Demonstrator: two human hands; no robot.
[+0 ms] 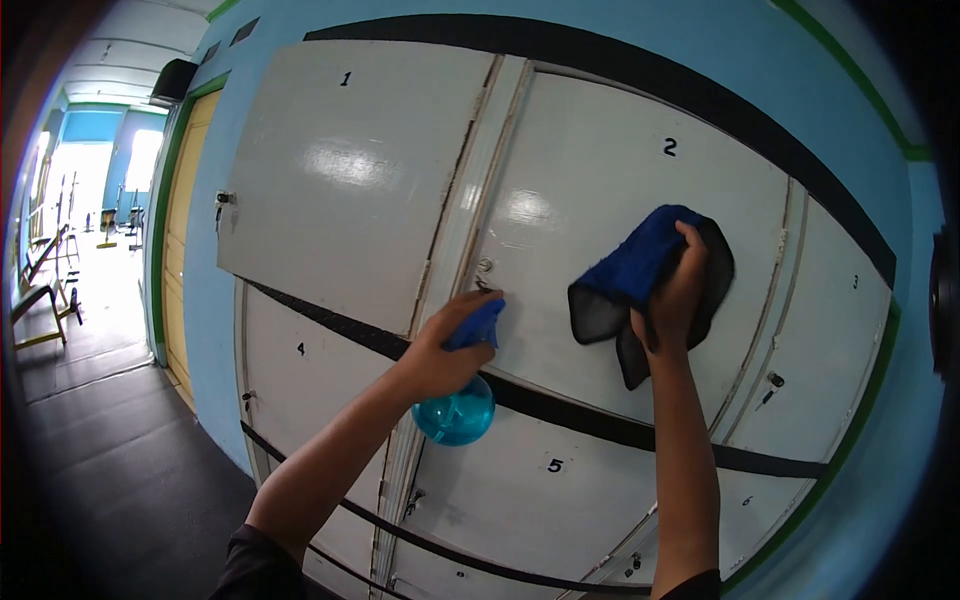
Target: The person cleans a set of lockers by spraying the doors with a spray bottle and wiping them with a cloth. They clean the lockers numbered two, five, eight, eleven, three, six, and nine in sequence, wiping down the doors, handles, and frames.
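My left hand is wrapped round the blue head of a spray bottle, whose clear round body holds turquoise liquid. The bottle hangs in front of the lower left corner of locker door 2, close to its lock and keys. In my right hand is a blue cloth with dark mesh edges, bunched between the fingers. It is up against the right half of door 2, with loose corners drooping below. Part of my right palm is hidden by the cloth.
Locker door 1 stands ajar at upper left. Doors 4, 5 and 3 surround door 2, with keys in several locks. A yellow door and a bright room with gym equipment are at far left.
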